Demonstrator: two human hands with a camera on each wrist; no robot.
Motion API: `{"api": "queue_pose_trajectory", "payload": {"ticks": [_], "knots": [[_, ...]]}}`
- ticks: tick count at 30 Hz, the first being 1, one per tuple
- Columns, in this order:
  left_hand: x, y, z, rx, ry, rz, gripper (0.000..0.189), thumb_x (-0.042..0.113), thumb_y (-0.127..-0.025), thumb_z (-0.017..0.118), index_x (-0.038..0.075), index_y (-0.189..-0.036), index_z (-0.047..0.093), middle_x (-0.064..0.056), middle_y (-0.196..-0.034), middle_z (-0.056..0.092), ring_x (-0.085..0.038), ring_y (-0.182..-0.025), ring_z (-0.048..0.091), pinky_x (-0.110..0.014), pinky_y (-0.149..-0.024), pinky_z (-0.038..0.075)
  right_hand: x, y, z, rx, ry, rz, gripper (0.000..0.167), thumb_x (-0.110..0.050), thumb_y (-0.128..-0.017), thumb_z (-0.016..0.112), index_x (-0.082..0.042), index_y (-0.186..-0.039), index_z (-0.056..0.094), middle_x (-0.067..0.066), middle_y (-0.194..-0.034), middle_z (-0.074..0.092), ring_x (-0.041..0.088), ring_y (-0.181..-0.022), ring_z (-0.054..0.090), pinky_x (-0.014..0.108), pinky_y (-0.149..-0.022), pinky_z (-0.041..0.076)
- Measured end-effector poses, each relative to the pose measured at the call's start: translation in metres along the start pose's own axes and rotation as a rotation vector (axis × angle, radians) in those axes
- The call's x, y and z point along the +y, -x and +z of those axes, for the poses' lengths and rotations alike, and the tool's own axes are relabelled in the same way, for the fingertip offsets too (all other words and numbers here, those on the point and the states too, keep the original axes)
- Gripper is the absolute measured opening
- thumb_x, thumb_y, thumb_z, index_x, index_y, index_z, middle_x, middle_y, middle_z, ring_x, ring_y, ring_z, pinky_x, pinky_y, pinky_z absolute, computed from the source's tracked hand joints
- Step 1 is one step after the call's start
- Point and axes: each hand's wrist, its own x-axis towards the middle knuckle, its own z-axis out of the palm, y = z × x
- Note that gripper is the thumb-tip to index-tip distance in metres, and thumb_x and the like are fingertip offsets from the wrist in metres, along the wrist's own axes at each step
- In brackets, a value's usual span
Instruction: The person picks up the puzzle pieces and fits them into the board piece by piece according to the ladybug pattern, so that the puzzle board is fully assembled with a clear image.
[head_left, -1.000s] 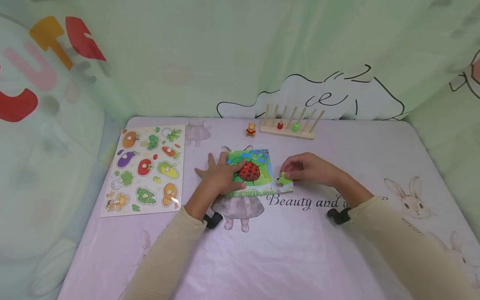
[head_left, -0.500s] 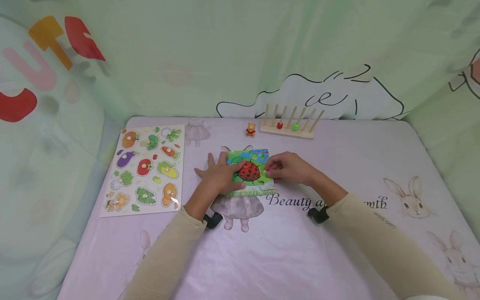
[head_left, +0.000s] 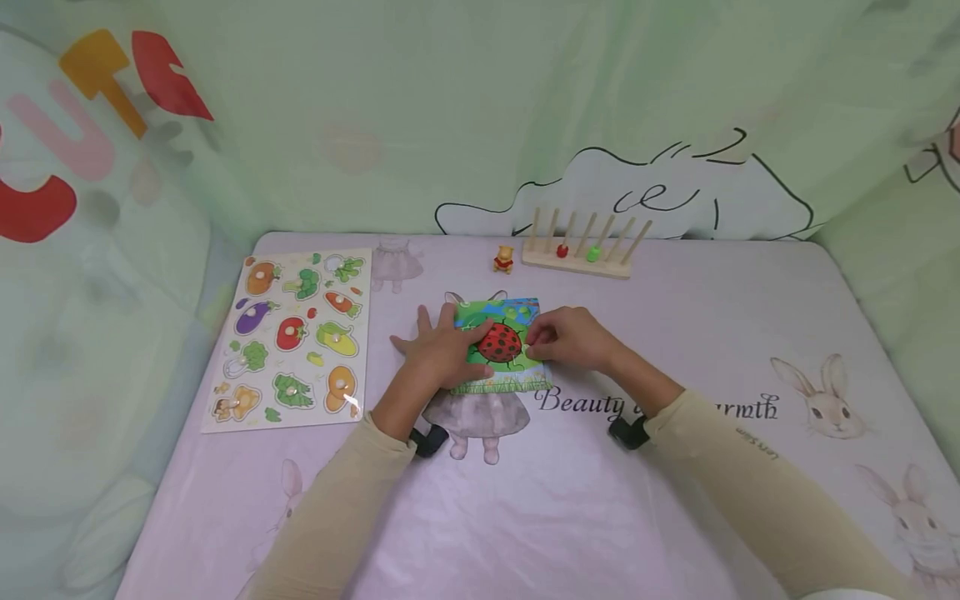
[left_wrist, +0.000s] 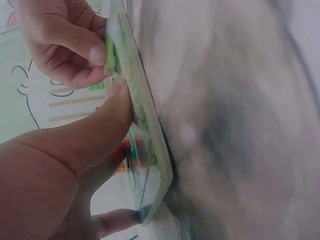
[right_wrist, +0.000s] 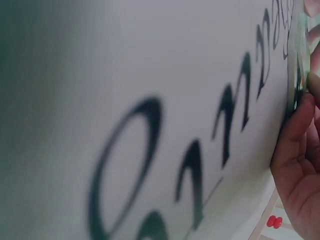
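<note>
A small square jigsaw puzzle with a red ladybug on green lies on the table. My left hand rests flat over its left side, fingers spread, the thumb reaching toward the ladybug. At the puzzle's right edge, my right hand pinches a green puzzle piece between thumb and fingers. The left wrist view has this piece right at the puzzle's surface, close to my left thumb. The fingertips cover most of the piece in the head view.
A vegetable knob puzzle board lies at the left. Behind the jigsaw stand a small bear figurine and a wooden peg rack with red and green beads. A green curtain closes off the back.
My right hand has moved left, carrying the green piece from beside the jigsaw onto its right edge, then only slightly over the last half second. The left hand has stayed in place.
</note>
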Motion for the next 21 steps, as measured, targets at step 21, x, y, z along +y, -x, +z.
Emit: {"api": "queue_pose_trajectory", "payload": {"ticks": [21], "knots": [[0.028, -0.006, 0.015, 0.180, 0.147, 0.020, 0.070, 0.059, -0.094, 0.065, 0.038, -0.156, 0.040, -0.010, -0.171, 0.015, -0.043, -0.159, -0.002, -0.089, -0.105, 0.012, 0.014, 0.013, -0.003, -0.052, 0.116, -0.061, 0.073, -0.030, -0.083, 0.086, -0.015, -0.148, 0.056, 0.004, -0.092, 0.058, 0.016, -0.077, 0.050, 0.029, -0.068, 0.042]]}}
